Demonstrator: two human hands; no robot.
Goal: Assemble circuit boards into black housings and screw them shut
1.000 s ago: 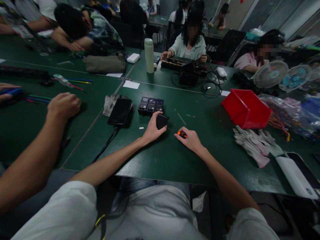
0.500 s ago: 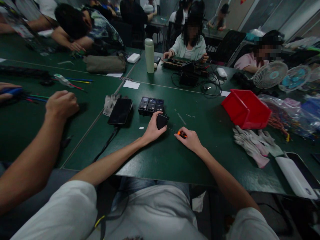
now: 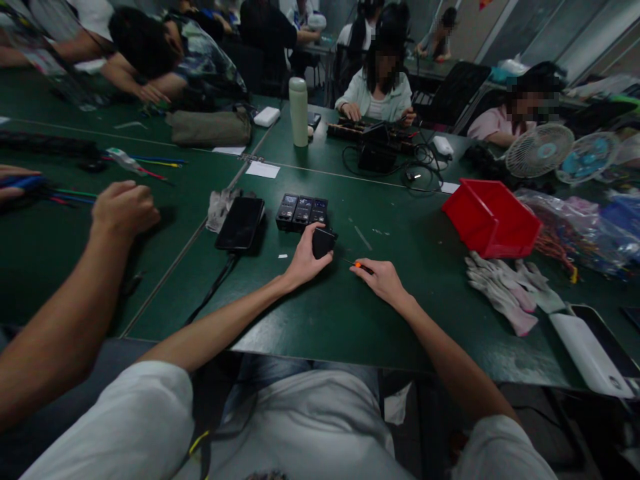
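Note:
My left hand (image 3: 304, 259) is wrapped round a small black box (image 3: 323, 243) that rests on the green table (image 3: 320, 313). My right hand (image 3: 381, 280) pinches a thin screwdriver with an orange grip (image 3: 359, 265), its tip pointing left toward the box. Just beyond the box stands a row of three similar black boxes (image 3: 302, 211). A dark phone (image 3: 241, 223) with a cable lies to their left.
A red bin (image 3: 491, 217) and white gloves (image 3: 505, 287) lie to the right, with a white power bank (image 3: 590, 357) near the edge. A neighbour's fist (image 3: 124, 209) rests at left. A pale bottle (image 3: 299, 111), fans (image 3: 540, 148) and seated people are beyond.
My right hand and the screwdriver have shifted very slightly up and left. My left hand has stayed on the black box. The neighbour's fist moved a little.

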